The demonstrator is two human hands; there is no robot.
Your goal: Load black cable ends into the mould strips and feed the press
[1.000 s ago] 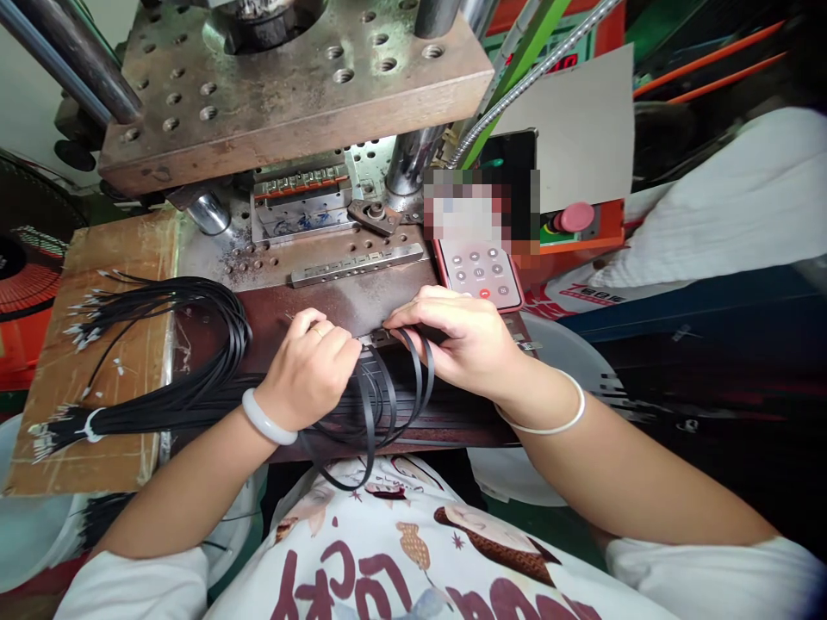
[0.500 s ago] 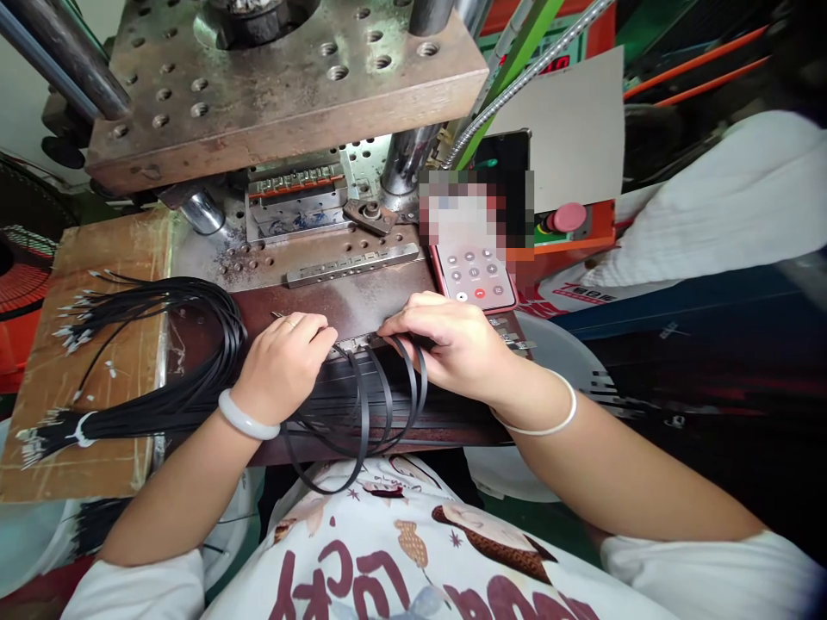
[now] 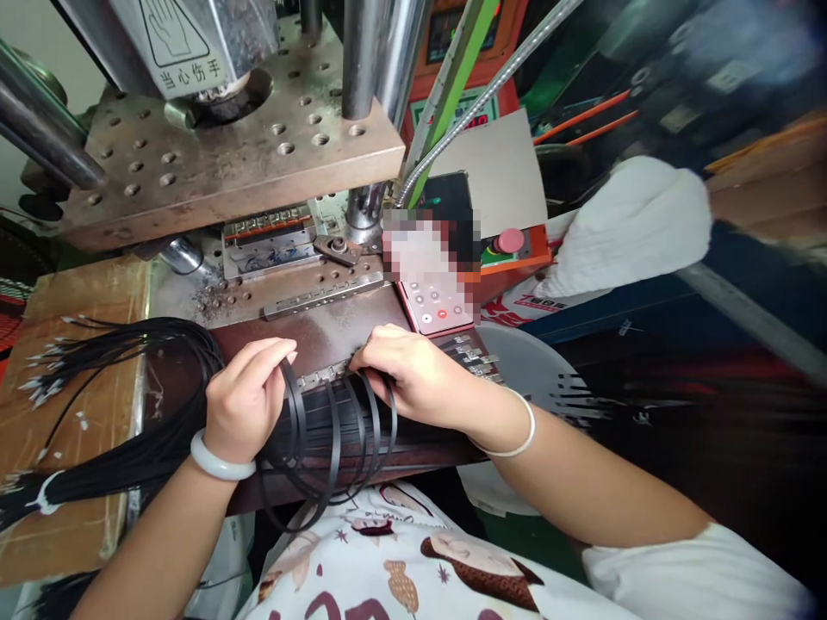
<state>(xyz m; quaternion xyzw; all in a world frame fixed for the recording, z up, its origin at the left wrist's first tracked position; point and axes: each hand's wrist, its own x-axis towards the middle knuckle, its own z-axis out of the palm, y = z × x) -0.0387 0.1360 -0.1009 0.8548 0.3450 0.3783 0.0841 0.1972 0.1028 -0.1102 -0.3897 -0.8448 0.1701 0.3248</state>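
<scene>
A narrow metal bar (image 3: 323,375) lies near the front of the brown work surface, with ends of black flat cables (image 3: 334,435) set along it. Their loops hang toward my lap. My left hand (image 3: 245,400) is closed at the bar's left end, thumb and fingers pinching a black flat cable there. Farther right, my right hand (image 3: 410,375) is closed on another black flat cable at the bar, its fingertips touching the bar's right part. The fingers hide the cable ends they hold.
A press with a thick steel plate (image 3: 258,172) stands ahead, over a lower die (image 3: 271,245). A second metal bar (image 3: 326,295) lies before it. A phone (image 3: 436,301), a red button (image 3: 512,241), bundled cables (image 3: 116,456) on cardboard (image 3: 122,301) and a white tub (image 3: 536,362) surround the hands.
The view has shifted, so the scene sits lower and farther left. My left fingers have lifted slightly, and cable loops beside them now show. My right hand stays at the bar.
</scene>
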